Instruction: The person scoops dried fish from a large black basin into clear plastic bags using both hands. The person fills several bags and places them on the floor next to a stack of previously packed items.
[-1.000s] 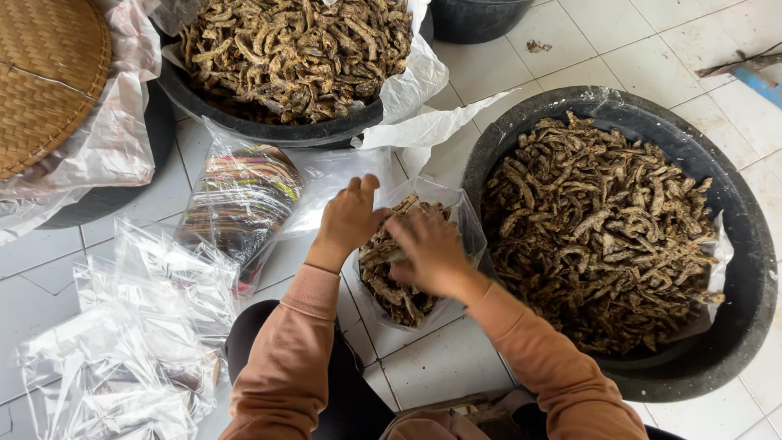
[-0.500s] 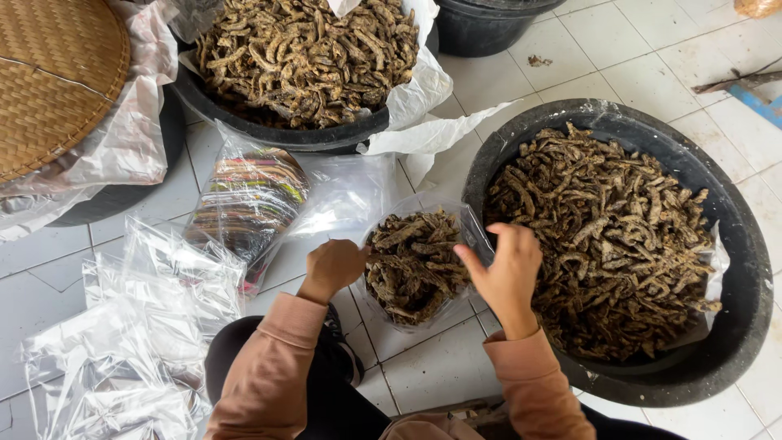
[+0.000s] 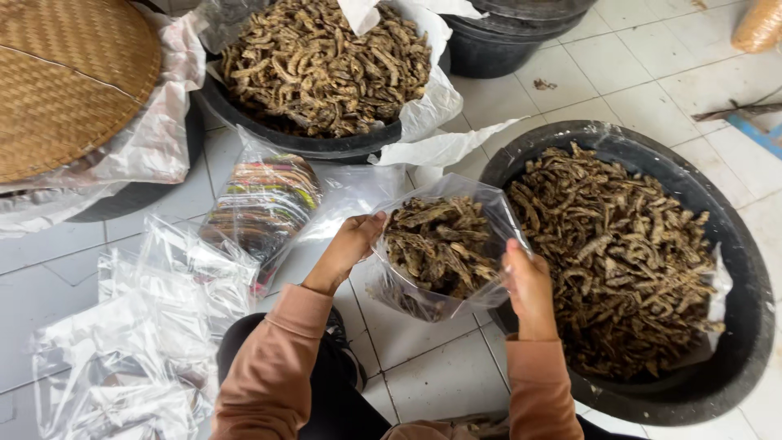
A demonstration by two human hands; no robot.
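Seen from above: left hand point(image 3: 352, 244) and right hand point(image 3: 528, 281), both closed on opposite edges of a clear plastic bag point(image 3: 444, 244), holding its mouth wide open above the white tiled floor point(image 3: 440, 379). Inside the bag, a heap of dried brown strips point(image 3: 436, 244), filling it roughly halfway. Left forearm angled up from lower left, wrist bent inward, fingers curled over the bag's left rim; right forearm rising almost straight, thumb and fingers pinching the right rim, just beside the edge of a black tub. Both arms in salmon-pink sleeves point(image 3: 273, 367). To the right, touching the bag's side, a large black tub point(image 3: 745, 326) lined with plastic and heaped with the same dried strips. Beyond the bag, a second black tub point(image 3: 326, 147) with a white liner, equally full. At upper left, a woven bamboo tray point(image 3: 65, 81) resting on crumpled plastic. On the floor at left, a pile of empty clear bags point(image 3: 138, 342), and near it a packet of multicoloured labels point(image 3: 265, 204) in plastic.
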